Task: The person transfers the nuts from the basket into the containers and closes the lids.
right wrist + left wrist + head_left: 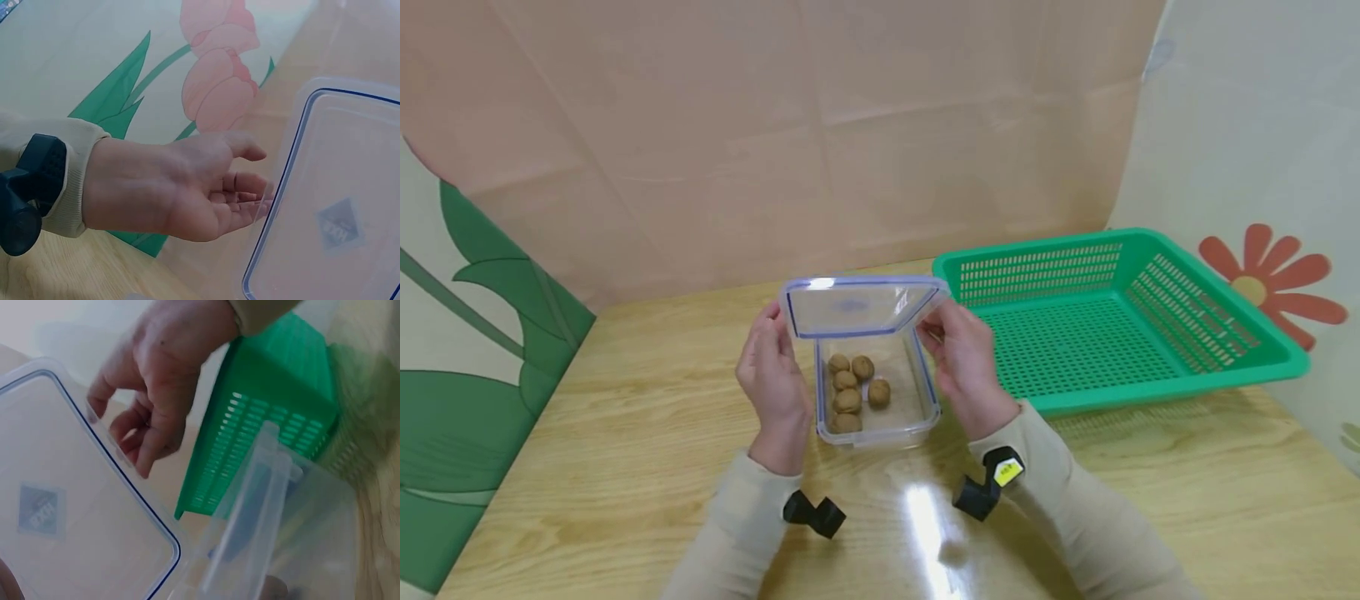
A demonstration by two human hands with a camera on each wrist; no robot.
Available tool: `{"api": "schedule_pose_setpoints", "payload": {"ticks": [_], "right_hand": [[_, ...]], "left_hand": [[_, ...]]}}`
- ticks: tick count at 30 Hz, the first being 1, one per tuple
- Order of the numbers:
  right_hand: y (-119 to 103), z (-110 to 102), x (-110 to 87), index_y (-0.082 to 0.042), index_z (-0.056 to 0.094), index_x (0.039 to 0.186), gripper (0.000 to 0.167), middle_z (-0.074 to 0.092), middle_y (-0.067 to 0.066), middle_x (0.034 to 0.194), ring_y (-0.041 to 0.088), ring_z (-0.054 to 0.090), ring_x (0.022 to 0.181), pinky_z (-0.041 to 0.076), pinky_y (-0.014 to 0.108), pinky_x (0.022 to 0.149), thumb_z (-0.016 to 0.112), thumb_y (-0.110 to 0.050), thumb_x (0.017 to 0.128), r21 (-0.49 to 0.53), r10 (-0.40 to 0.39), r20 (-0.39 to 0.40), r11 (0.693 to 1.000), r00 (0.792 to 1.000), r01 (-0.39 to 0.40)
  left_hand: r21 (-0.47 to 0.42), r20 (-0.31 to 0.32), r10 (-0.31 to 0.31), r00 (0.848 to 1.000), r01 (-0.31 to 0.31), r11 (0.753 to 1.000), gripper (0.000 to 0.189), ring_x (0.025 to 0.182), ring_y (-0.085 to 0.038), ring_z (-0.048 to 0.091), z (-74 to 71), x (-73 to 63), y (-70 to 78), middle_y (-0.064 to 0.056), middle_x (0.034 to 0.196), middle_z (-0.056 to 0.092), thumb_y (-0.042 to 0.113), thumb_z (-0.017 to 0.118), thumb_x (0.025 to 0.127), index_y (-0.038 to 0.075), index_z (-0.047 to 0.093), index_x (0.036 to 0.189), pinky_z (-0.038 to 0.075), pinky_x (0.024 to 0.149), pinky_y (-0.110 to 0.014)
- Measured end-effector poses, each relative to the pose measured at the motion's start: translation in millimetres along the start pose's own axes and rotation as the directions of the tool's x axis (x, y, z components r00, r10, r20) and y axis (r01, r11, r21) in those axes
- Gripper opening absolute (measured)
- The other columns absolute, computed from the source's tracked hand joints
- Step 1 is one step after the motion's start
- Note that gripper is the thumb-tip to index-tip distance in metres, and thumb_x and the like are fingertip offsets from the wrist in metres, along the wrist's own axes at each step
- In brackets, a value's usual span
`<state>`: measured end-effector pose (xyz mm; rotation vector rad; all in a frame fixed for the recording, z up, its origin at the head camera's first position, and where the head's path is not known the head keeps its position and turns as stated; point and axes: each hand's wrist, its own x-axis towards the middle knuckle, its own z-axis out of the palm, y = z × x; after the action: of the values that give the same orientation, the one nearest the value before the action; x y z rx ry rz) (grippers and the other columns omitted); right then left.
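A clear lid with a blue seal (865, 307) is held up on a tilt over the back of a clear plastic box (880, 437). Several walnuts (847, 402) lie in the box, most of them along its left side. My left hand (775, 375) holds the lid by its left edge, and my right hand (966, 362) by its right edge. In the left wrist view the right hand's fingers curl at the lid's rim. The right wrist view has the left hand (187, 181) with fingertips at the opposite rim.
To the right of the box stands a green plastic basket (1150, 387) with slotted walls, close beside my right hand. Everything rests on a wood-grain table (647, 417). Behind it hangs a pinkish cloth (775, 167), with flower-printed sheets at both sides.
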<state>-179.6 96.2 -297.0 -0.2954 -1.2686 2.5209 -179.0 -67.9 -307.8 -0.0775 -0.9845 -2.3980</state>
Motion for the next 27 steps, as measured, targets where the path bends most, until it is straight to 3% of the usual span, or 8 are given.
{"api": "schedule_pose_setpoints", "payload": {"ticks": [4,6,11,15,17,21,27], "right_hand": [[4,1,-1.8,-0.014,0.058,0.057,0.032,0.053,-0.004,0.058,0.008,0.054,0.063,0.052,0.019,0.064,0.049,0.002,0.084,0.020,-0.010,-0.011,1.000,1.000,0.011],[6,1,-2.5,-0.014,0.058,0.058,0.033,0.054,-0.004,0.059,0.008,0.054,0.063,0.052,0.020,0.065,0.049,0.004,0.083,0.026,-0.023,-0.017,0.999,1.000,0.024],[8,2,-4.7,-0.012,0.055,0.057,0.031,0.056,-0.003,0.064,0.010,0.053,0.068,0.052,0.022,0.070,0.054,0.003,0.083,0.004,-0.065,-0.022,0.998,0.998,0.065],[10,2,-5.5,-0.012,0.052,0.055,0.033,0.055,-0.003,0.065,0.008,0.052,0.068,0.052,0.021,0.069,0.054,0.002,0.085,-0.026,-0.066,-0.030,0.998,0.997,0.065],[12,1,-5.7,-0.011,0.050,0.053,0.035,0.054,-0.004,0.065,0.007,0.052,0.066,0.051,0.020,0.068,0.054,0.002,0.085,-0.026,-0.067,-0.033,0.997,0.997,0.066],[13,0,-6.8,-0.010,0.043,0.049,0.040,0.054,-0.005,0.065,0.006,0.053,0.066,0.051,0.020,0.068,0.054,0.001,0.086,-0.030,-0.080,-0.039,0.996,0.996,0.079],[8,-1,-6.9,-0.013,0.053,0.051,0.036,0.064,-0.003,0.074,0.009,0.058,0.077,0.051,0.019,0.069,0.057,-0.002,0.085,-0.106,-0.082,-0.032,0.991,0.996,0.078]], "left_hand": [[0.011,-0.084,-0.004,0.996,0.005,1.000,0.022,0.107,-0.019,0.056,4.4,0.6,-3.1,-0.004,0.094,0.069,0.012,0.054,0.093,0.005,0.068,0.078,0.042,0.103,-0.030],[0.037,-0.098,-0.001,0.995,0.005,0.999,0.027,0.109,-0.019,0.054,5.9,0.9,-3.7,0.000,0.082,0.066,0.015,0.055,0.092,0.006,0.063,0.068,0.039,0.105,-0.030],[0.055,-0.137,-0.031,0.990,0.039,0.998,0.035,0.111,-0.019,0.052,6.2,2.5,-3.1,0.002,0.071,0.061,0.014,0.061,0.089,0.008,0.050,0.056,0.038,0.105,-0.028],[0.031,-0.176,-0.077,0.981,0.084,0.996,0.029,0.116,-0.021,0.052,4.4,2.2,-1.1,-0.002,0.083,0.067,0.008,0.062,0.086,0.008,0.057,0.058,0.038,0.106,-0.027],[0.031,-0.184,-0.100,0.978,0.107,0.994,0.028,0.121,-0.021,0.049,3.2,1.8,-0.4,-0.006,0.101,0.068,0.007,0.061,0.086,0.009,0.059,0.059,0.037,0.107,-0.027],[0.011,-0.197,-0.136,0.971,0.141,0.990,0.030,0.129,-0.023,0.043,2.2,2.3,-0.2,-0.016,0.132,0.052,0.004,0.058,0.087,0.008,0.058,0.058,0.036,0.107,-0.027],[0.034,-0.222,-0.180,0.958,0.192,0.981,0.033,0.129,-0.027,0.043,1.8,3.4,1.7,-0.018,0.139,0.044,0.000,0.054,0.085,0.008,0.054,0.053,0.039,0.105,-0.030]]}}
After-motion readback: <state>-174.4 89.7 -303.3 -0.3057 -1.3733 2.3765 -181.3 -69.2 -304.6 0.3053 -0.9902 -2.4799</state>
